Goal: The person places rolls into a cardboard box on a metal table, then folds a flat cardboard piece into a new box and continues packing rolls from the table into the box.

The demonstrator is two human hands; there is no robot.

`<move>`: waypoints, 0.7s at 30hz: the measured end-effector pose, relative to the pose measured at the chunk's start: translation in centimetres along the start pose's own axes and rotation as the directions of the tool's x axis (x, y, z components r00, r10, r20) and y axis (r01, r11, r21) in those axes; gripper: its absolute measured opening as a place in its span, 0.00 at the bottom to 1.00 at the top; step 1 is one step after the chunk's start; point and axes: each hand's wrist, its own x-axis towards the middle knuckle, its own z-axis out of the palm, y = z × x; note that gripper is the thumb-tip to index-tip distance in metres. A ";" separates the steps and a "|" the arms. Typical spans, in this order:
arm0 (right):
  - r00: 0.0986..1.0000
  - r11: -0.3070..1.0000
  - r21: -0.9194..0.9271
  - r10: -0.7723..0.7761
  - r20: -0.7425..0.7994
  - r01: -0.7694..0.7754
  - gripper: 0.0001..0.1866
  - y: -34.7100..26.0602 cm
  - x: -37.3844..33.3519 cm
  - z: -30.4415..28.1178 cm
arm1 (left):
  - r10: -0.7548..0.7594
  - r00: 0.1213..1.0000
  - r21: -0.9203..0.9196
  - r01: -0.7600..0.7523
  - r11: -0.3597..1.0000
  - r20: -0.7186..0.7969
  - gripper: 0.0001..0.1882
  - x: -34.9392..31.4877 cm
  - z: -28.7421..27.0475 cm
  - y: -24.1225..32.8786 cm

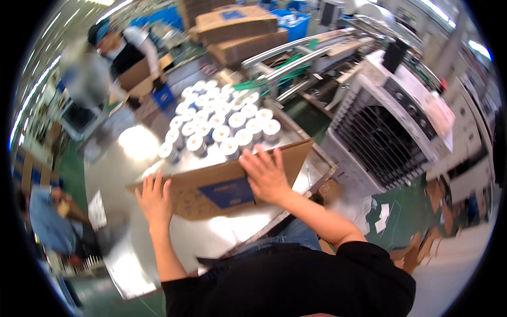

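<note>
A brown cardboard carton (190, 185) with a dark blue printed panel stands on edge across the near part of the metal table (113, 174), looking flattened. My left hand (155, 203) holds its left end, fingers pointing upward along the board. Toward the carton's right end, my right hand (265, 177) grips the upper edge, with its fingertips at the rim. Just beyond the board, many upright cylinders (216, 120) with white ringed tops and darker sides stand close together. The carton's far face is hidden.
Across the table, a person (127, 53) handles an open box. Another person (53, 219) is at the left. A large grey-white cooler (375, 132) stands at the right, near a metal-railed conveyor (301, 58). Stacked cartons (237, 31) are behind the cylinders.
</note>
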 end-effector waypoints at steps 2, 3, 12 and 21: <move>0.997 0.994 0.108 -0.001 -0.072 0.009 0.30 -0.8 -0.5 -0.6 | 0.009 0.998 -0.009 -0.008 1.000 0.067 0.21 1.7 -0.2 -0.7; 0.991 0.991 0.128 -0.024 -0.132 0.041 0.27 -0.6 -1.2 -0.7 | 0.051 0.994 -0.035 -0.048 0.998 0.094 0.21 2.7 -0.2 -0.2; 0.987 0.953 0.302 0.015 -0.158 0.034 0.10 3.2 -1.5 -3.0 | 0.203 0.906 -0.336 -0.073 0.939 0.372 0.15 6.6 -2.4 -4.1; 0.825 0.360 0.864 -0.556 -0.106 0.353 0.08 3.2 4.5 -3.7 | 0.167 0.973 0.245 -0.204 0.948 0.162 0.21 5.4 -7.3 -8.4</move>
